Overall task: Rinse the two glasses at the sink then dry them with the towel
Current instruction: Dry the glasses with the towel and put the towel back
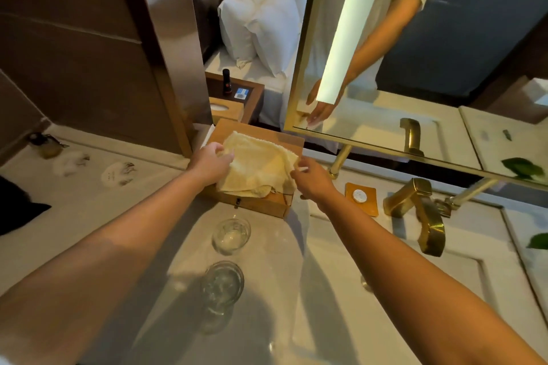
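A pale yellow towel (261,166) lies crumpled on top of a wooden box (255,206) that sits at the back edge of the white counter (103,201), just left of the mirror's (444,68) gold frame. Both arms reach forward to it. The left hand (212,164) is at the towel's left corner, its fingers curled over the cloth and gripping it. The right hand (314,179) is at the towel's right edge, its fingertips brought together in a pinch on the fabric. The two glasses stand upright on the counter between the forearms, apart from each other and from both hands. The far glass (231,235) is just in front of the box. The near glass (222,284) stands closer to the counter's front edge, almost in line with the first. To the right, the sink (400,290) is sunk into the counter, with a brass faucet (421,210) at its back edge reaching over the basin. An orange soap dish (361,198) with a round white piece on it lies between the box and the faucet, near the right wrist.
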